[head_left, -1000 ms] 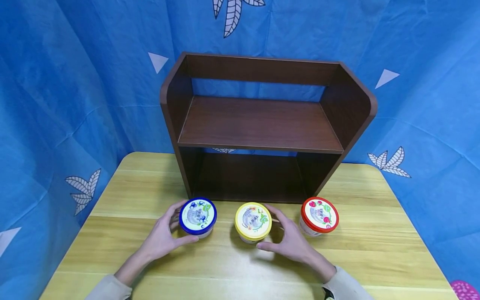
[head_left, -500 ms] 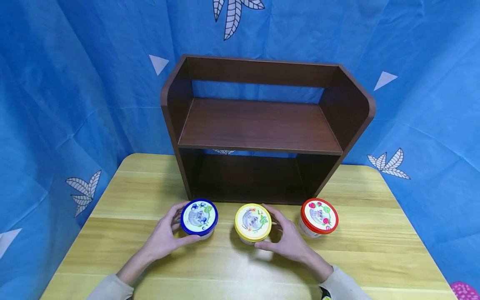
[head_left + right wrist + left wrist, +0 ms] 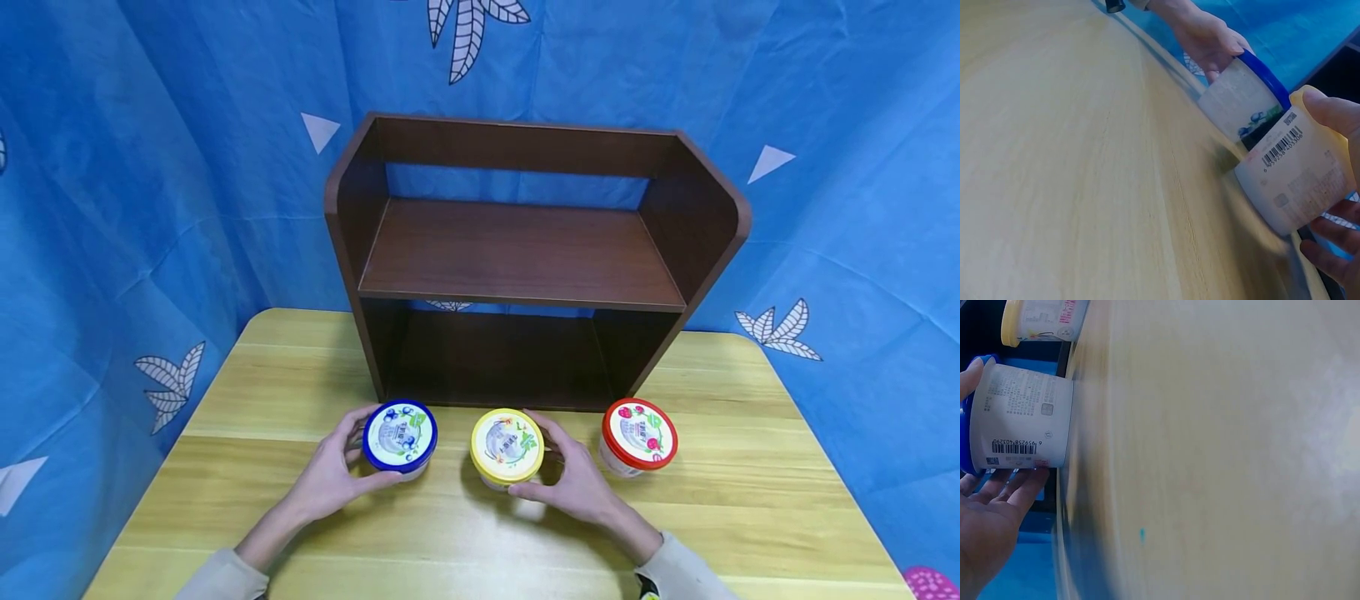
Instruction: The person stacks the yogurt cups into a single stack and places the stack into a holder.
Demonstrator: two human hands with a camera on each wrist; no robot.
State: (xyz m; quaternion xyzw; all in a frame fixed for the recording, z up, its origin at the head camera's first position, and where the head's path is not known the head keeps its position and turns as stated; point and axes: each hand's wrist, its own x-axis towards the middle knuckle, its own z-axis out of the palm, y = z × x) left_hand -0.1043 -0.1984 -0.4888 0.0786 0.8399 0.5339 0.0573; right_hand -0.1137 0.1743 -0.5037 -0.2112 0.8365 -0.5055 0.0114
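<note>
Three lidded tubs, which look like ice cream or yogurt cups, stand in a row on the wooden table. My left hand (image 3: 327,475) holds the blue-lidded tub (image 3: 400,436) from its left side. In the left wrist view, the thumb lies at the rim of the blue lid (image 3: 966,434) and the fingers reach the far wall. The yellow-lidded tub (image 3: 507,447) is held from the right by my right hand (image 3: 573,479). Its thumb rests at the yellow rim in the right wrist view, fingers at the opposite side. Beyond that hand sits the red-lidded tub (image 3: 639,435), untouched.
A dark brown two-level shelf (image 3: 517,250) stands directly behind the tubs. Its lower compartment faces them. The light wooden table (image 3: 450,550) extends forward and to both sides. A blue patterned curtain (image 3: 187,167) hangs behind.
The head view has tilted up slightly. My right thumb has drawn a little closer to the yellow-lidded tub. The blue-lidded tub has shifted very slightly right with my left hand.
</note>
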